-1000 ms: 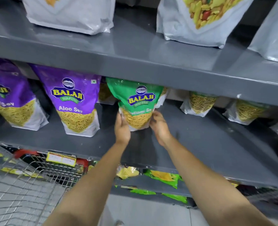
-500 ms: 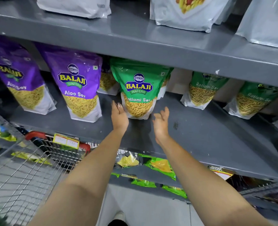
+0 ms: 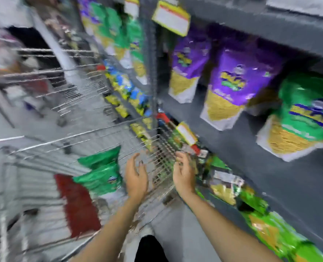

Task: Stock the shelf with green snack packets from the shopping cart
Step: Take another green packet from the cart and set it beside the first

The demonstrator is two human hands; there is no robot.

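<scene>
Grip: my left hand (image 3: 136, 178) and right hand (image 3: 183, 176) were spread wide, holding nothing | green snack packets (image 3: 100, 173) lay in shopping cart (image 3: 43, 152) | risk: blurred view, I judged a fumbled grab likely.

Left hand (image 3: 136, 176), right hand (image 3: 184, 174), empty, spread.

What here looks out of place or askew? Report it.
Nothing clearly stands out. The green packet on the shelf leans, but the frame is blurred and tilted. Both hands are empty above the cart.
</scene>
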